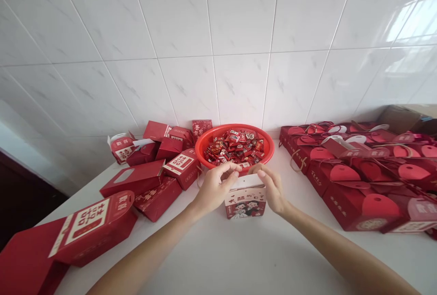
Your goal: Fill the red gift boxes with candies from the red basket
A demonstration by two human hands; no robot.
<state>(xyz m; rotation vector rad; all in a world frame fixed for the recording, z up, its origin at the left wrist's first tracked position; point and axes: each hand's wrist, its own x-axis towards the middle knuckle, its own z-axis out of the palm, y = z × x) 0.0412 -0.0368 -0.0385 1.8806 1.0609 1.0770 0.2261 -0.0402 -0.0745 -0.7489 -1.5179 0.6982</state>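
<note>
A small red and cream box (246, 203) with two cartoon figures stands upright on the white table, its pale top flap raised. My left hand (215, 186) is at the box's upper left, thumb and fingers pinched together at the flap's edge. At the upper right, my right hand (270, 187) grips the flap between its thumb and fingers, which are partly hidden behind it. Just behind the box sits a red basket (269, 151) holding many wrapped sweets (235, 145).
Several red boxes (182, 167) lie loosely at the left, with a large one (95, 222) nearer the front. Rows of red boxes with handles (344, 199) fill the right side. A tiled wall (239, 81) rises behind the table (211, 254).
</note>
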